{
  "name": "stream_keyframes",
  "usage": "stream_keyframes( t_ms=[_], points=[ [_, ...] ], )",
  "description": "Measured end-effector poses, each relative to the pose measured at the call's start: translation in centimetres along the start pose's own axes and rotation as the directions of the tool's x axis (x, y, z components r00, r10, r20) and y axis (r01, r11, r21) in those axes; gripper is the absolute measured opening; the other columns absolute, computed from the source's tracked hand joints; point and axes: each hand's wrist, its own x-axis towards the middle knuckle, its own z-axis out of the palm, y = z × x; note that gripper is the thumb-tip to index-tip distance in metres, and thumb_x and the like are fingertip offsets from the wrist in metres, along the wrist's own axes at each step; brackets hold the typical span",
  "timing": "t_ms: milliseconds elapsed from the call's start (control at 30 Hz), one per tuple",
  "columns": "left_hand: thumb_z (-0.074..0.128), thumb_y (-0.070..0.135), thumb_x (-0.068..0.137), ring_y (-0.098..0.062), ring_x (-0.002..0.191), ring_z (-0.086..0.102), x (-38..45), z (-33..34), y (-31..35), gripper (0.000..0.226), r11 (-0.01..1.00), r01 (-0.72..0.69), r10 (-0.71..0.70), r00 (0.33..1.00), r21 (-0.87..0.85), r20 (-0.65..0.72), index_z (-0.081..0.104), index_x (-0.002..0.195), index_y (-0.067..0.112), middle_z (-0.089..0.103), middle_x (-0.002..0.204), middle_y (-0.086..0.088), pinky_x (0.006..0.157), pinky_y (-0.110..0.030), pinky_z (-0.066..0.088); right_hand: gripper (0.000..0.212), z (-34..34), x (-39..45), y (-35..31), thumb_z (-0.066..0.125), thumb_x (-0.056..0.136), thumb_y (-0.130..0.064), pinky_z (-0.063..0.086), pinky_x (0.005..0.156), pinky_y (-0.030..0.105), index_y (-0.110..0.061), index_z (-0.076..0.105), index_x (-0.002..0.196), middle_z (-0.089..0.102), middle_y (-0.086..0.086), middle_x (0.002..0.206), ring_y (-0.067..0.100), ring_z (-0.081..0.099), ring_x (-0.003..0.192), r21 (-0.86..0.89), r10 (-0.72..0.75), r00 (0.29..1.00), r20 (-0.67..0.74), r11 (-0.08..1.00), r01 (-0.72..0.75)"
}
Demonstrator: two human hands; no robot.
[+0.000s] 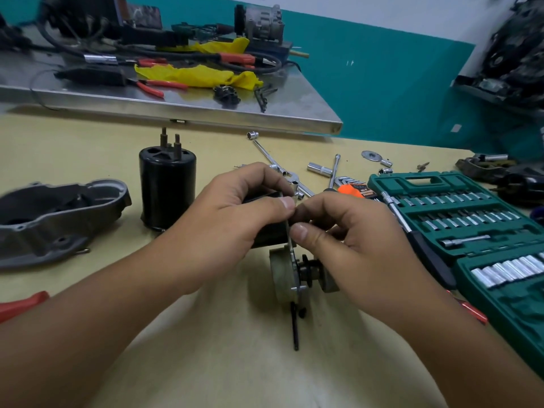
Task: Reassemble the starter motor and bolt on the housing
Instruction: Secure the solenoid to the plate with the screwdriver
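Far to the left of the hands, the grey cast housing (59, 213) lies open side up on the desk (88, 142), apparently parked until the bolting step; its left end is blurred and runs toward the frame edge. Just beyond the left hand stands the black cylindrical motor body (167, 187), upright on its end with two studs pointing up, probably so it cannot roll (what is inside it cannot be seen).

The left hand (235, 219) curls round a dark part of the starter motor assembly (297, 269), steadying it above the desk, while its thumb presses toward the thin metal plate at the top. The right hand (347, 231) meets it there, thumb and forefinger pinching something small against the plate's edge, likely a fastener or clip being seated; the piece itself is hidden between the fingertips. Below the hands the assembly's pale round end and a dark gear show, and a black rod (295, 328) lies on the desk beneath.

To the right of the right hand, the green socket set (471, 231) sits open within easy reach, its lower corner cut off by the frame.
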Motion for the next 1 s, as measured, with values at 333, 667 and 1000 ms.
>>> stream_keyframes(
  t_ms=[333,667,1000],
  points=[
    [0.063,0.004,0.095,0.004,0.053,0.058,0.0,0.1,-0.1,0.010,1.000,0.002,-0.002,1.000,0.024,-0.023,0.070,0.094,0.011,0.065,0.066,0.011,0.046,-0.005,0.040,0.016,0.4,0.4,0.3,0.053,0.096,-0.036,0.045,0.067,0.032,-0.027,0.065,0.089,0.058,-0.014,0.083,0.007,0.056,0.082,-0.161,0.014,0.999,0.045,0.987,-0.006],
    [0.063,0.005,0.096,0.004,0.052,0.058,0.0,0.0,-0.1,0.008,1.000,0.008,-0.008,1.000,0.026,-0.017,0.070,0.095,0.010,0.064,0.063,0.011,0.045,-0.006,0.040,0.005,0.2,0.4,0.2,0.061,0.092,-0.034,0.039,0.058,0.018,-0.034,0.065,0.089,0.062,-0.021,0.079,0.007,0.058,0.068,-0.025,0.028,0.998,0.056,0.999,-0.026],
    [0.068,0.011,0.095,0.002,0.055,0.057,0.1,0.1,-0.2,0.007,0.997,0.010,-0.007,0.999,0.081,-0.045,0.072,0.093,0.016,0.066,0.071,0.008,0.045,-0.006,0.038,0.008,-0.2,0.5,0.5,0.069,0.096,-0.022,0.046,0.047,0.046,-0.027,0.072,0.089,0.062,0.014,0.066,0.020,0.052,0.052,0.107,0.092,0.994,0.054,0.989,-0.097]
  ],
)
